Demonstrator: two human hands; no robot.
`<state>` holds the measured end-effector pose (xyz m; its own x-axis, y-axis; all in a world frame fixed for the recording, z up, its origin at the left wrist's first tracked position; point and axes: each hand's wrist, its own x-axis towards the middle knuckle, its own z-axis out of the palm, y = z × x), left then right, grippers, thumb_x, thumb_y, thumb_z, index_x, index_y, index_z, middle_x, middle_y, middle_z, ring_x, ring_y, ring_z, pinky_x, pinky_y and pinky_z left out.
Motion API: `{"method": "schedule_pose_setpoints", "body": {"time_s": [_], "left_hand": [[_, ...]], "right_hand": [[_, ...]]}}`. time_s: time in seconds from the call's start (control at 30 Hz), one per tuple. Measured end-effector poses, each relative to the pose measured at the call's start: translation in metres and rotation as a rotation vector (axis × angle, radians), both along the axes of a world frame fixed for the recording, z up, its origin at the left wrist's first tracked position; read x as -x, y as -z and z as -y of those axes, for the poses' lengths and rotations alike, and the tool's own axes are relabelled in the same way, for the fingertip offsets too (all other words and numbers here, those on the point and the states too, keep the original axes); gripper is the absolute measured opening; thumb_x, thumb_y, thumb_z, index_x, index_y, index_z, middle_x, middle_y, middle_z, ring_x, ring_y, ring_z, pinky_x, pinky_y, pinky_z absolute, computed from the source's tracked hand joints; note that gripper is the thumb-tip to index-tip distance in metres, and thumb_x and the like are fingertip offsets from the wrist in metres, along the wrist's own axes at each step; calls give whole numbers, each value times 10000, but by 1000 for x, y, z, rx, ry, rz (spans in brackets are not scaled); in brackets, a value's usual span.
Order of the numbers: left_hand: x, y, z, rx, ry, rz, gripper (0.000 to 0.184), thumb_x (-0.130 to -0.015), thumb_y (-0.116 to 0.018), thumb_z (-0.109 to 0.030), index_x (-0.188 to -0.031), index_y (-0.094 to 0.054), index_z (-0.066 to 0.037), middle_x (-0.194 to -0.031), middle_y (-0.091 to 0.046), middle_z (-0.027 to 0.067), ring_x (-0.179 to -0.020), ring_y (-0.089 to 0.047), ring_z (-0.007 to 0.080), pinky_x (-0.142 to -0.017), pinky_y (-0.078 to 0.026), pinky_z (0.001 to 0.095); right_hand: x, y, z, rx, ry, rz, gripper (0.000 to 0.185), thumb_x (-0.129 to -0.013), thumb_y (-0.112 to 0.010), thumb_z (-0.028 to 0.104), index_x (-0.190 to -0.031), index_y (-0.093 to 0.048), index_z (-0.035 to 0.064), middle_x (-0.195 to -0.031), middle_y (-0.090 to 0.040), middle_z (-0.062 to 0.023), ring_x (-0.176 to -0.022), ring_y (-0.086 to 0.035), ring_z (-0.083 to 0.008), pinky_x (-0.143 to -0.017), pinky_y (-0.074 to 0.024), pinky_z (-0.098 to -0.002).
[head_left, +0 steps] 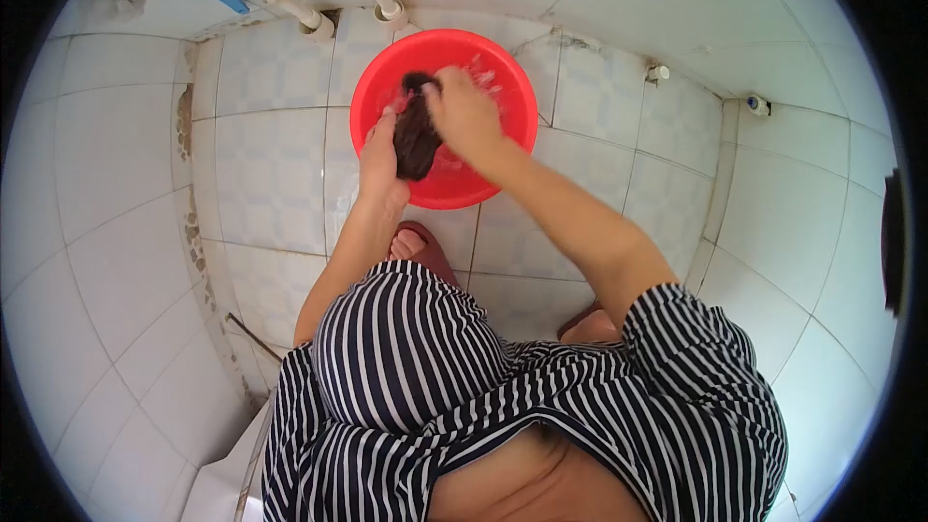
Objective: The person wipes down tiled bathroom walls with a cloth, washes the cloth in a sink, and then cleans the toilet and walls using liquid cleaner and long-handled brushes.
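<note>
On the tiled floor (266, 184) stands a red basin (529, 116); above it our left hand (379, 157) has fingers clamped on the dark item (416, 153); our right hand's (466, 111) fingers curl at its top, grip unclear; we'd best work low.

Tiled floor (599, 126) leaves passage at three and nine o'clock around the red basin (520, 116); white pipes (389, 10) obstruct eleven, a slipper (434, 254) six.
</note>
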<state>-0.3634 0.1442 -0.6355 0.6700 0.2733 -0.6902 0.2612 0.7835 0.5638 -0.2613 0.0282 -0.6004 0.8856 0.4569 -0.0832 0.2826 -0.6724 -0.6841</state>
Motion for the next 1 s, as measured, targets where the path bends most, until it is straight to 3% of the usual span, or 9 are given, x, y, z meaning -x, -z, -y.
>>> {"method": "schedule_pose_setpoints", "body": {"time_s": [0.17,0.27,0.37,0.5,0.63,0.7,0.8,0.87,1.0], "left_hand": [[1,-43,1,54,67,-234,799,-1016,-462,-590,-1619,-136,-181,-1691,-76,1,-1466,-145,530,-1118,-105,761],[-7,-40,6,162,7,-349,747,-1021,-446,-596,-1584,-248,-146,-1645,-243,55,-1455,-268,450,-1163,-207,670],[0,-7,-20,412,94,25,558,-1033,-465,-550,-1289,-602,-73,-1206,-675,106,-1111,-643,276,-982,-525,429],[0,5,-16,549,178,348,418,-1023,-550,-454,-1179,-641,-78,-1108,-693,95,-1009,-667,248,-898,-560,409],[-2,-5,-3,-1,-21,61,270,-1051,-525,-323,-1173,-599,-94,-1095,-677,60,-997,-667,214,-858,-568,375],[0,-44,3,-129,15,-78,369,-1057,-488,-359,-1331,-544,-119,-1303,-612,74,-1130,-621,244,-999,-488,500],[3,-50,-2,-88,124,-169,650,-1027,-499,-503,-1566,-296,-201,-1630,-261,-3,-1365,-424,308,-1115,-143,715],[4,-35,-4,20,137,-210,606,-1029,-503,-490,-1526,-363,-173,-1580,-350,26,-1322,-470,299,-1113,-218,680],[4,-1,-16,399,55,-36,446,-1037,-515,-408,-1354,-560,-98,-1331,-613,102,-1139,-616,279,-1008,-478,522]], "right_hand": [[18,58,22,211,65,215,400,-959,-600,237,-1298,-516,43,-1295,-544,-258,-1043,-621,-468,-881,-533,-574],[29,44,11,193,77,-533,409,-889,-649,246,-1237,-578,42,-1157,-646,-257,-1074,-626,-432,-934,-521,-511],[71,-40,-4,-175,-21,-327,389,-870,-707,343,-1085,-646,25,-1069,-684,-196,-1007,-666,-357,-861,-524,-443],[76,-70,-5,-220,-265,-193,379,-890,-683,434,-945,-648,61,-917,-664,-134,-860,-666,-333,-730,-537,-439],[16,-2,7,-20,40,51,327,-978,-591,379,-928,-647,60,-961,-651,-167,-846,-656,-390,-726,-544,-502],[1,23,20,68,86,100,382,-970,-606,365,-1061,-637,-5,-1187,-566,-219,-1015,-632,-439,-852,-550,-529],[20,45,23,141,151,233,382,-959,-619,319,-1127,-629,-25,-1255,-533,-243,-1123,-588,-460,-901,-537,-520],[33,52,16,261,95,-317,408,-926,-646,318,-1177,-637,-3,-1265,-542,-267,-1145,-575,-471,-951,-515,-519],[53,-45,6,-26,-228,-381,508,-895,-651,492,-1043,-654,6,-1055,-629,-241,-1047,-613,-401,-867,-516,-484]]}}
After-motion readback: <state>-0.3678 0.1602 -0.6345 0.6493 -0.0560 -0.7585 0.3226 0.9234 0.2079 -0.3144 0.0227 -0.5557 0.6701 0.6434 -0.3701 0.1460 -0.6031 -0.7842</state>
